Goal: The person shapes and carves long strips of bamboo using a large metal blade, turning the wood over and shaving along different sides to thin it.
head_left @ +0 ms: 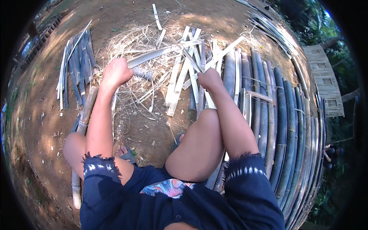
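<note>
Bamboo strip lengthwise rightward, slightly outward

A flat grey bamboo strip runs from the left hand to ahead of the right hand. Beneath it lie curled pale bamboo shavings; left of both hands, flat dark bamboo slats; right of both, round dark bamboo poles.

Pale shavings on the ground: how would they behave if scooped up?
The shavings are probably light, being so thin. They look bendy rather than stiff, since many curl, and would likely lift in tangles, as they cross one another.
</note>
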`<action>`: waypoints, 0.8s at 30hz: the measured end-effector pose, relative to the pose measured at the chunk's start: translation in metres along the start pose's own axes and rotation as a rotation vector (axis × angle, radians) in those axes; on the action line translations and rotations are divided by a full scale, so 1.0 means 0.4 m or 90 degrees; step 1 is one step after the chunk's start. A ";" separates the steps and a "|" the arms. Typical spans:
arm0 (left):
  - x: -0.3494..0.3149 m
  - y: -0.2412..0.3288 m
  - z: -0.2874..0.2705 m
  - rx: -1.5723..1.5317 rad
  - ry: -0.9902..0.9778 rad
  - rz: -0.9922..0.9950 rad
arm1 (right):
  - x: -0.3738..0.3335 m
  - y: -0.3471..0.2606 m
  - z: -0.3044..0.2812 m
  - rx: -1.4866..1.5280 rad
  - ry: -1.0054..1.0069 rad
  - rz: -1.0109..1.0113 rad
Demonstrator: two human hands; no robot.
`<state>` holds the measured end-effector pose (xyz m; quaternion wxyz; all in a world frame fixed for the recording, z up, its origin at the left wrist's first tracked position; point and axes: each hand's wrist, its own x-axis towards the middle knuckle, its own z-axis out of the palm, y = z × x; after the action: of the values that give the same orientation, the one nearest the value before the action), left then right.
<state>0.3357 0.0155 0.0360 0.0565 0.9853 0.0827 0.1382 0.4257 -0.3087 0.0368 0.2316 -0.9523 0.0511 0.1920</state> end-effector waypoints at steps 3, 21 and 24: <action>0.052 -0.009 -0.164 -0.591 -0.381 -0.232 | 0.036 -0.013 0.033 0.010 0.117 -0.005; -0.629 0.130 -0.359 -0.806 -0.149 -0.456 | 0.190 -0.087 0.216 0.458 -0.013 0.129; -0.709 0.168 -0.368 -0.717 -0.122 -0.414 | 0.129 -0.144 0.188 0.631 -0.164 0.115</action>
<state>0.0352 -0.0879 0.1108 0.6095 0.7377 0.2863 0.0481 0.4583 -0.2232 -0.0207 0.6418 -0.6886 0.1888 0.2798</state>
